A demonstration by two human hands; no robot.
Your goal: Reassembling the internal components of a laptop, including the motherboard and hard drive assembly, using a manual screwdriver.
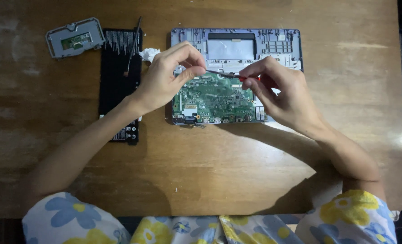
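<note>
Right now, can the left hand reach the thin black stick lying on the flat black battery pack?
Probably yes: nothing lies between the left hand and the stick, but that hand is pinching a screwdriver.

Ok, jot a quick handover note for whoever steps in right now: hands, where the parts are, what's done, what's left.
Left hand: pinches the metal shaft end of a thin screwdriver over the board.
Right hand: grips its red handle end.
Opened laptop base: table centre, green circuit board exposed, seated in it.
Black battery: out, lying left of the base, with a thin black tool across it.
Grey touchpad module: out, far left.
White crumpled tissue: beside the left hand.
Done: battery and touchpad removed. Left: board not yet lifted.
</note>
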